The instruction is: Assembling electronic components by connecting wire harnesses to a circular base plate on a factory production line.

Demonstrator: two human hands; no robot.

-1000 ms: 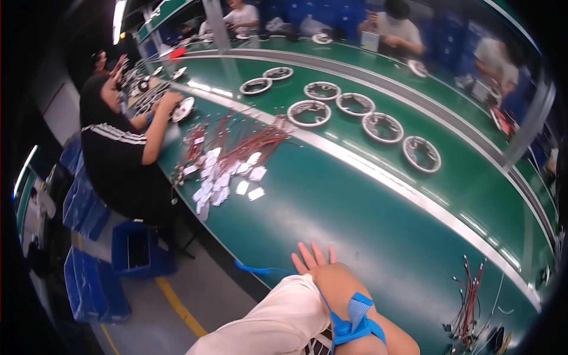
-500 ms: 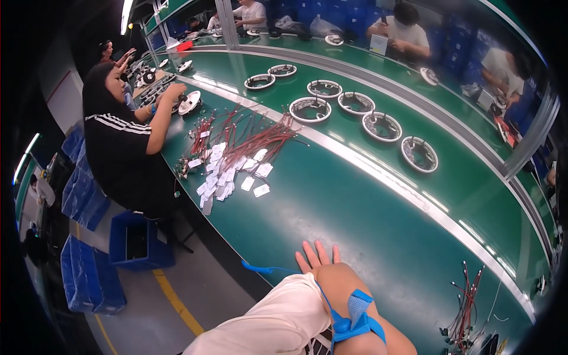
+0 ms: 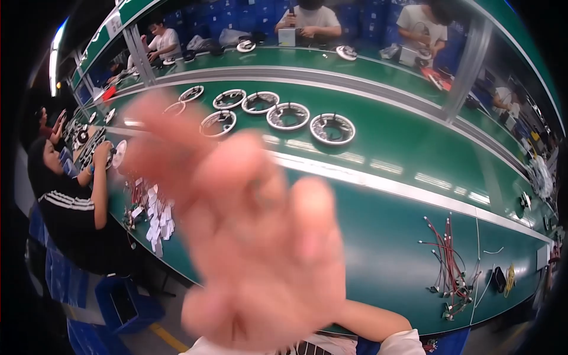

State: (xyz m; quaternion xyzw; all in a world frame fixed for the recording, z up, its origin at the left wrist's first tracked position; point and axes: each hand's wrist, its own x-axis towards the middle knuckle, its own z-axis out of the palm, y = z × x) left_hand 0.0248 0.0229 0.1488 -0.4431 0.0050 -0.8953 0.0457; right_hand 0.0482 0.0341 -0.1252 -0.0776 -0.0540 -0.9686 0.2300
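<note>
A large, motion-smeared hand fills the middle of the view, close up, its fingers pointing up and to the left. My right forearm [image 3: 376, 321] comes from the lower right and leads to this blur, so I take it for my right hand [image 3: 266, 260]. Its fingers look bent and partly apart, but blur hides whether anything is held. My left hand cannot be made out separately. Behind the blur, partly covered, lie red-wired harnesses with white tags [image 3: 158, 222]. Farther right on the green bench [image 3: 384, 242] is a bundle of red and black wires [image 3: 447, 254] with small connectors.
White ring-shaped housings [image 3: 288, 117] stand on the green surface beyond the pale rail [image 3: 378, 176]. A person in black [image 3: 65, 207] works at the left. Blue bins [image 3: 127, 307] stand on the floor. More people [image 3: 310, 23] sit across. A yellow cable coil [image 3: 509, 279] lies far right.
The view has swung right. The hand that lay flat on the bench no longer shows there, and a blurred hand is raised close up. The blue wrist strap is out of sight.
</note>
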